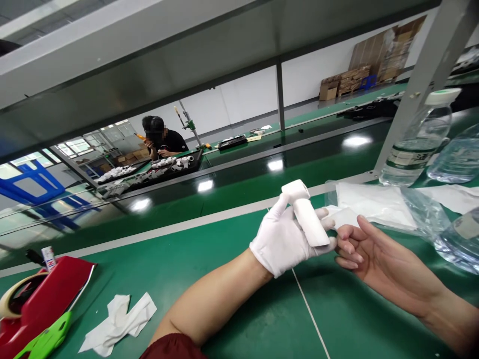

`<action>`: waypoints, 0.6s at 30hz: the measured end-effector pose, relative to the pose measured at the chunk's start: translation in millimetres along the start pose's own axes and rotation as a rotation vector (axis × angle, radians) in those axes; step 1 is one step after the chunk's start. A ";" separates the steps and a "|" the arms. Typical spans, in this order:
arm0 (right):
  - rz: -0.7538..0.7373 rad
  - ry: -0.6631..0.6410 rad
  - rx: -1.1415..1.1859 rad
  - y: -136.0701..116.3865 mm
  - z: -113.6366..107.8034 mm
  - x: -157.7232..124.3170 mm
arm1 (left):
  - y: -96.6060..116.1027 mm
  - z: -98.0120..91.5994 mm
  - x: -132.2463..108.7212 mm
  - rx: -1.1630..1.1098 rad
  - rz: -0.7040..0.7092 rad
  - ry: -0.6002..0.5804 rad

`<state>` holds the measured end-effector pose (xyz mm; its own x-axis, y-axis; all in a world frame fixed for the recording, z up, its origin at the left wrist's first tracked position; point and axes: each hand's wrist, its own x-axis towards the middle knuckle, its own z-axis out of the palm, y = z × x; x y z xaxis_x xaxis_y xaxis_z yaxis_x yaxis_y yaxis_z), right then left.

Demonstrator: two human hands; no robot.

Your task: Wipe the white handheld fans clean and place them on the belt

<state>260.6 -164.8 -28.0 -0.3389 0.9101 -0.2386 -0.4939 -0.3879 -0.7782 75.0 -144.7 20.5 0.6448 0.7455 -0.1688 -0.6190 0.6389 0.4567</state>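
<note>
A white glove covers my left hand (280, 237), which is raised above the green bench. It is closed on a white plastic T-shaped part (310, 223) with a short rounded head and a longer tubular body, tilted across the fingers. My right hand (368, 254) is bare, close to the left fingertips, palm partly turned up and fingers curled. A small white wipe (342, 218) shows at its thumb and forefinger and appears pinched there; part of it lies behind the fingers.
A clear bag of white wipes (374, 202) lies behind my right hand, near water bottles (407, 144). Crumpled wipes (118, 324), a red tape dispenser (48, 299) and a green-handled tool (48, 336) are at left. Across the line, a person (164, 137) works beside white parts.
</note>
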 end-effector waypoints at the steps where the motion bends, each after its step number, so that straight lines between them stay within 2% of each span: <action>1: -0.001 0.005 0.005 -0.7 -1.2 0.4 | 0.6 -0.9 -0.3 0.000 0.004 -0.007; 10: 0.002 0.021 0.027 -2.8 -5.1 1.3 | 3.7 -9.3 3.0 0.007 0.019 -0.010; 15: 0.026 0.030 0.034 -1.6 -6.9 1.5 | 2.8 -6.5 2.9 0.014 0.027 -0.061; 18: 0.012 0.036 0.020 -2.5 -7.3 1.3 | -2.0 -3.2 4.6 0.046 0.048 -0.040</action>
<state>267.3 -161.5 -30.6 -0.3162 0.9097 -0.2691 -0.5060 -0.4016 -0.7633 77.7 -142.0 16.0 0.6328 0.7663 -0.1109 -0.6292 0.5924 0.5032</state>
